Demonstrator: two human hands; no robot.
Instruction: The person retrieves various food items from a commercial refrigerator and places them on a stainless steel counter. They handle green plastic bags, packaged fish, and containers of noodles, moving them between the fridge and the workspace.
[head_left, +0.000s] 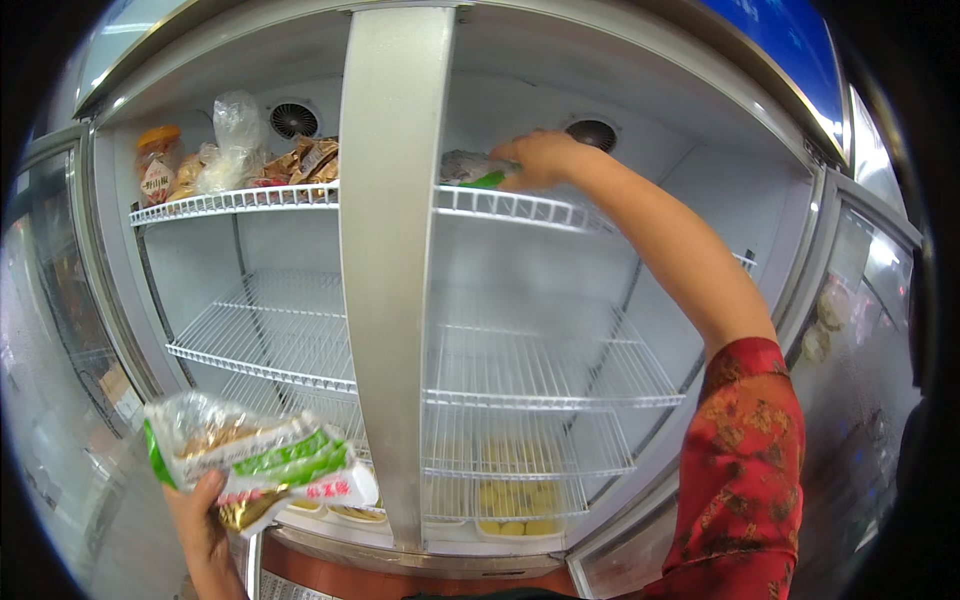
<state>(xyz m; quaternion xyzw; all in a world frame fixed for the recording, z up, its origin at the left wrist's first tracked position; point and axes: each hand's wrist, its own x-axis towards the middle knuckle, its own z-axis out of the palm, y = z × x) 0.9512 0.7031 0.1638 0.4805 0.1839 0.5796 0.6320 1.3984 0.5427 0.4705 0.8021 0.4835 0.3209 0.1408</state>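
Observation:
In the lower left, my left hand (202, 510) grips a clear plastic food bag (262, 457) with green and white print and brown contents, together with a gold packet (251, 510). My right hand (544, 157) reaches to the upper right wire shelf (517, 204) of an open two-door refrigerator. Its fingers are at a grey and green plastic package (476, 169) lying on that shelf; whether they grip it is hard to tell. A metal centre post (390, 277) divides the refrigerator.
The upper left shelf (240, 201) holds an orange-lidded jar (157, 161), a knotted plastic bag (236, 142) and gold packets (311, 161). A container of yellow pieces (521, 506) sits at the bottom. Glass doors stand open on both sides.

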